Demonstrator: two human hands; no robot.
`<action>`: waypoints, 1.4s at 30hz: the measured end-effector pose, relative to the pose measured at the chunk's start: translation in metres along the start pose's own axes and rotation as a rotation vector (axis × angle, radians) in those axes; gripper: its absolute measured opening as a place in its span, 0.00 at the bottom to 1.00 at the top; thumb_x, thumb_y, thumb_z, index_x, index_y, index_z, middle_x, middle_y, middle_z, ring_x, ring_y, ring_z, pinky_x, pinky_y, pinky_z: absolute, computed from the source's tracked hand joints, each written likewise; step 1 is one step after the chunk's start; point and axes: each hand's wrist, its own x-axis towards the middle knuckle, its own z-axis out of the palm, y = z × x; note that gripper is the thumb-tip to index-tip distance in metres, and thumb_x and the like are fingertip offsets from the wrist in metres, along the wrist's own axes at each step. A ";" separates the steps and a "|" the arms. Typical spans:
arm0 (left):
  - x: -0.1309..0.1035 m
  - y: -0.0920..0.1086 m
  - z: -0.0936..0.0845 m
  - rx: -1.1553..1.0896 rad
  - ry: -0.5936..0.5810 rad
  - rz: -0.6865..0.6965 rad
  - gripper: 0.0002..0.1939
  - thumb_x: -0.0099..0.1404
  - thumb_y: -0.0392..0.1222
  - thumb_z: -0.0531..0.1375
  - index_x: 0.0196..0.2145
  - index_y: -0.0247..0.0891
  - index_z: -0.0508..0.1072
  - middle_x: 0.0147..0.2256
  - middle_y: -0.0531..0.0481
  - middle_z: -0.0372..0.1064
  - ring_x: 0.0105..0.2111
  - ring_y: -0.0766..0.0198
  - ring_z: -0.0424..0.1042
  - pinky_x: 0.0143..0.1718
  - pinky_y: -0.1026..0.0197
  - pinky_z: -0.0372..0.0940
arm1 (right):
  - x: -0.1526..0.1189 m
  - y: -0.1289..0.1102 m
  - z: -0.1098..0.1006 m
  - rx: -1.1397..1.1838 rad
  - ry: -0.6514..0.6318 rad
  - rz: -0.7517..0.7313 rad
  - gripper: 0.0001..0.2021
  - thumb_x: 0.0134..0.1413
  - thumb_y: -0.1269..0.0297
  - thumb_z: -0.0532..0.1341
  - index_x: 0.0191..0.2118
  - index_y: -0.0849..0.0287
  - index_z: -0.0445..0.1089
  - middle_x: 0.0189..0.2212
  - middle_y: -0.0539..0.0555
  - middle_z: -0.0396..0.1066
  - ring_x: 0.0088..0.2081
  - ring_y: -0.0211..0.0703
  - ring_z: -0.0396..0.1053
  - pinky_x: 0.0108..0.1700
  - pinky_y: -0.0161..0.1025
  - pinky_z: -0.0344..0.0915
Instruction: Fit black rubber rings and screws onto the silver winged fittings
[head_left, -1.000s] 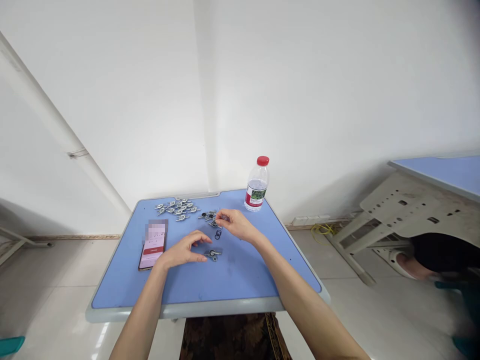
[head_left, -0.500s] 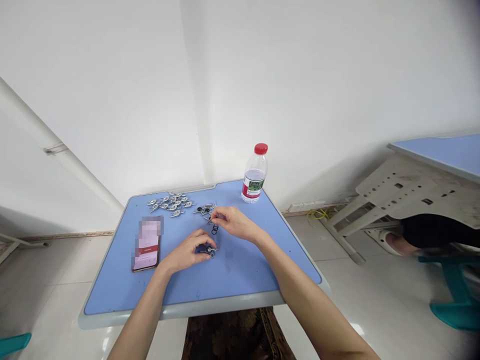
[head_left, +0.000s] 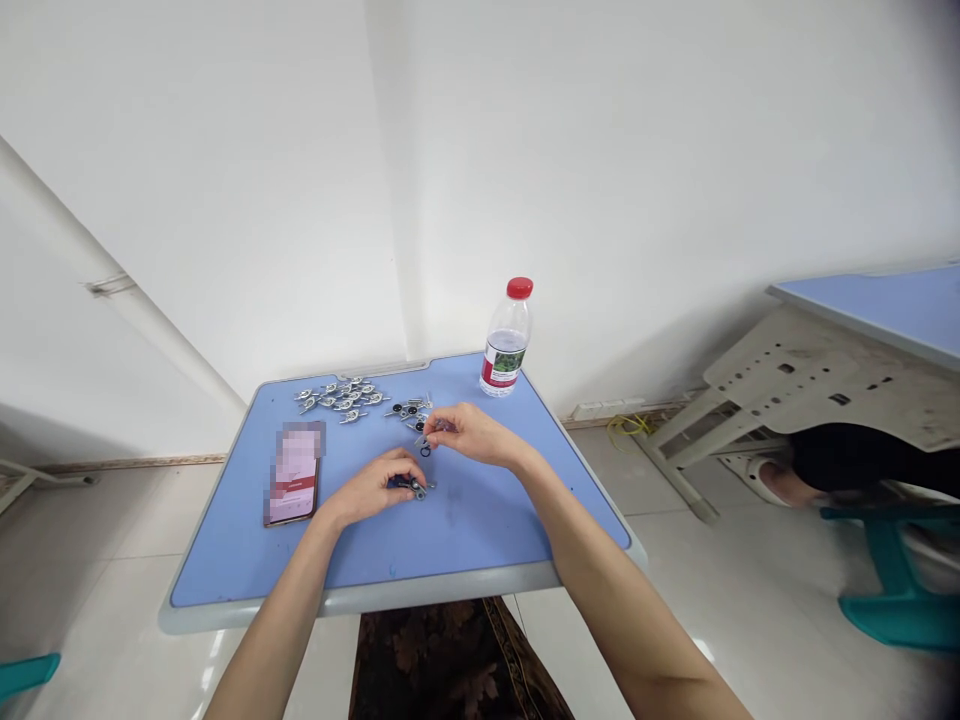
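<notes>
My left hand point(head_left: 375, 488), low over the middle of the blue table, has its fingers and thumb closed on a small metal fitting point(head_left: 420, 491). Part of that fitting is covered by the fingers. To the right and a little farther back, my right hand point(head_left: 474, 434) is in a pinch at the near edge of a loose heap of small metal and black parts point(head_left: 410, 408). What its fingertips hold is too small to make out. A dark ring point(head_left: 425, 451) shows just below those fingertips. Several similar metal fittings point(head_left: 349, 396) lie grouped at the back left.
A phone point(head_left: 295, 480) with a lit, partly blurred screen lies at the table's left. A red-capped water bottle point(head_left: 505, 345) stands at the back right. The white wall point(head_left: 300, 200) rises behind. On the right are another desk point(head_left: 885, 305) and a person's foot point(head_left: 780, 480).
The fitting in my left hand has turned and sits closer into the fingers, which have closed more. My right hand stays pinched by the heap. The whole view has shifted slightly.
</notes>
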 end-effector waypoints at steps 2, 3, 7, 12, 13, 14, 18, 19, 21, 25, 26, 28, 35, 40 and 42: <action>0.000 -0.001 0.000 0.001 0.006 -0.004 0.10 0.58 0.33 0.59 0.39 0.40 0.73 0.42 0.48 0.65 0.42 0.60 0.64 0.46 0.59 0.60 | 0.000 0.000 -0.001 0.039 -0.004 0.000 0.04 0.49 0.70 0.59 0.31 0.61 0.71 0.25 0.49 0.73 0.29 0.37 0.66 0.34 0.33 0.60; 0.000 -0.001 -0.001 0.000 0.015 -0.010 0.12 0.57 0.33 0.60 0.40 0.40 0.72 0.42 0.48 0.65 0.42 0.60 0.64 0.46 0.59 0.60 | 0.000 0.000 -0.002 0.067 -0.012 -0.001 0.03 0.49 0.69 0.60 0.31 0.61 0.71 0.25 0.50 0.73 0.29 0.37 0.66 0.34 0.33 0.61; -0.001 -0.003 -0.003 -0.030 0.075 -0.052 0.17 0.55 0.33 0.62 0.44 0.38 0.69 0.40 0.48 0.66 0.39 0.61 0.64 0.43 0.60 0.61 | 0.000 -0.005 -0.005 0.129 -0.061 0.002 0.05 0.49 0.67 0.60 0.31 0.62 0.70 0.23 0.49 0.72 0.26 0.36 0.64 0.31 0.33 0.59; -0.003 -0.003 -0.004 0.004 0.089 -0.074 0.13 0.54 0.33 0.61 0.40 0.37 0.70 0.37 0.50 0.66 0.37 0.62 0.65 0.41 0.61 0.62 | -0.010 -0.007 -0.001 0.093 -0.161 -0.058 0.07 0.48 0.63 0.63 0.30 0.62 0.73 0.24 0.48 0.68 0.27 0.34 0.61 0.31 0.32 0.57; -0.003 -0.003 -0.004 0.015 0.087 -0.074 0.13 0.54 0.33 0.61 0.39 0.37 0.71 0.37 0.50 0.66 0.36 0.63 0.66 0.40 0.61 0.62 | -0.012 -0.005 0.001 0.114 -0.198 -0.051 0.07 0.48 0.63 0.63 0.30 0.62 0.73 0.24 0.48 0.68 0.27 0.34 0.61 0.31 0.32 0.57; -0.003 -0.002 -0.004 0.023 0.085 -0.074 0.12 0.54 0.33 0.61 0.39 0.37 0.71 0.37 0.50 0.66 0.36 0.63 0.66 0.40 0.61 0.63 | -0.014 -0.003 0.004 0.132 -0.221 -0.034 0.08 0.48 0.62 0.63 0.30 0.63 0.73 0.24 0.48 0.68 0.27 0.34 0.60 0.31 0.32 0.57; -0.002 -0.003 -0.003 0.020 0.083 -0.073 0.10 0.55 0.34 0.60 0.37 0.37 0.71 0.36 0.51 0.66 0.35 0.64 0.66 0.38 0.62 0.63 | -0.020 0.006 0.013 0.145 -0.257 0.032 0.07 0.47 0.63 0.64 0.30 0.64 0.73 0.22 0.47 0.65 0.26 0.33 0.60 0.31 0.32 0.57; -0.002 -0.003 -0.002 0.014 0.084 -0.073 0.10 0.55 0.34 0.60 0.37 0.37 0.71 0.36 0.52 0.66 0.35 0.64 0.66 0.38 0.62 0.63 | -0.021 0.007 0.014 0.133 -0.254 0.034 0.07 0.48 0.64 0.63 0.30 0.63 0.73 0.22 0.47 0.65 0.26 0.33 0.59 0.31 0.32 0.56; -0.002 -0.003 -0.002 0.011 0.084 -0.075 0.10 0.55 0.34 0.60 0.38 0.37 0.71 0.36 0.52 0.66 0.35 0.65 0.66 0.38 0.62 0.63 | -0.023 0.006 0.016 0.107 -0.245 0.036 0.06 0.49 0.65 0.63 0.30 0.62 0.73 0.22 0.46 0.64 0.26 0.32 0.58 0.30 0.31 0.55; -0.001 0.001 -0.003 0.031 0.077 -0.096 0.09 0.56 0.35 0.60 0.37 0.37 0.71 0.36 0.52 0.66 0.35 0.64 0.66 0.38 0.63 0.62 | -0.026 0.002 0.018 0.065 -0.238 0.036 0.04 0.50 0.68 0.61 0.30 0.61 0.72 0.23 0.46 0.65 0.26 0.32 0.58 0.31 0.31 0.55; -0.001 0.002 -0.003 0.037 0.076 -0.099 0.09 0.56 0.35 0.60 0.37 0.37 0.71 0.35 0.52 0.66 0.35 0.64 0.65 0.38 0.63 0.62 | -0.027 0.001 0.019 0.047 -0.240 0.032 0.03 0.49 0.68 0.61 0.30 0.61 0.72 0.24 0.46 0.66 0.27 0.32 0.59 0.31 0.31 0.55; -0.001 0.004 -0.004 0.043 0.074 -0.100 0.09 0.56 0.34 0.60 0.36 0.37 0.71 0.35 0.52 0.66 0.35 0.64 0.65 0.38 0.63 0.62 | -0.027 0.001 0.020 0.007 -0.244 0.033 0.03 0.49 0.69 0.61 0.30 0.61 0.72 0.25 0.47 0.68 0.28 0.33 0.60 0.31 0.31 0.56; -0.001 0.005 -0.003 0.024 0.067 -0.100 0.08 0.56 0.34 0.60 0.37 0.38 0.71 0.35 0.52 0.66 0.35 0.65 0.65 0.37 0.63 0.61 | -0.025 0.004 0.028 -0.068 -0.180 0.067 0.05 0.50 0.70 0.59 0.31 0.61 0.73 0.25 0.48 0.69 0.28 0.35 0.62 0.30 0.31 0.56; -0.002 0.003 -0.003 0.028 0.057 -0.100 0.09 0.55 0.33 0.60 0.37 0.38 0.71 0.36 0.52 0.66 0.35 0.64 0.65 0.38 0.63 0.61 | -0.021 0.007 0.034 -0.102 -0.131 0.098 0.05 0.49 0.70 0.60 0.31 0.61 0.73 0.24 0.48 0.68 0.26 0.34 0.61 0.29 0.30 0.55; -0.002 0.003 -0.003 0.031 0.057 -0.103 0.09 0.55 0.33 0.59 0.37 0.38 0.71 0.36 0.52 0.66 0.35 0.64 0.65 0.38 0.63 0.61 | -0.019 0.007 0.035 -0.117 -0.116 0.122 0.05 0.49 0.69 0.60 0.30 0.61 0.73 0.21 0.46 0.65 0.24 0.32 0.58 0.27 0.30 0.53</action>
